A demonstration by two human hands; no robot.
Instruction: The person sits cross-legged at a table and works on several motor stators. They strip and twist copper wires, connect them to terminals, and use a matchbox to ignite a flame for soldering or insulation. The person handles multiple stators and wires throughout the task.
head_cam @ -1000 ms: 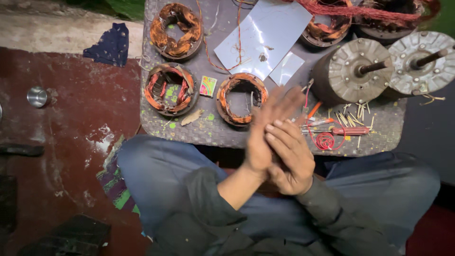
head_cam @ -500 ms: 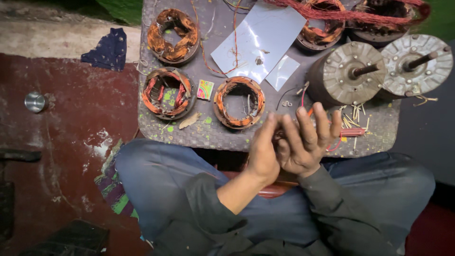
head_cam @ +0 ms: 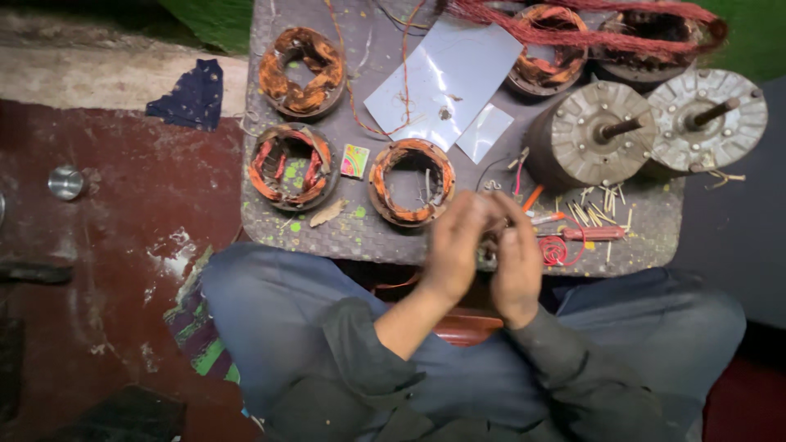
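A: Head view: the person sits cross-legged at a low counter [head_cam: 344, 237], with the left hand [head_cam: 453, 245] and right hand [head_cam: 517, 262] brought close together, palms facing, just above its near edge.

B: Do the hands hold anything?

A: Something small and dark shows in the gap between the palms, but it is too hidden to name. The fingers are curled narrow around it; whether either hand truly grips it cannot be told.

B: How far along does the work look?

A: Judging by the layout, partway. Three wound copper coils lie finished-looking on the counter: one at the far left [head_cam: 301, 72], one below it [head_cam: 291, 165], and one just beyond the left hand [head_cam: 411, 182]. Two round metal motor housings [head_cam: 598, 135] with shafts stand at the right, not yet joined with any coil.

B: What crowds the hands?

A: Just right of them lie a small red wire loop [head_cam: 555, 250], a red-handled tool [head_cam: 591, 234] and scattered pale sticks [head_cam: 602, 200]. A white sheet [head_cam: 446, 78] sits farther back, with a tangle of red wire [head_cam: 573, 16] along the far edge. A metal cup [head_cam: 65, 182] stands on the floor, well apart at the left.
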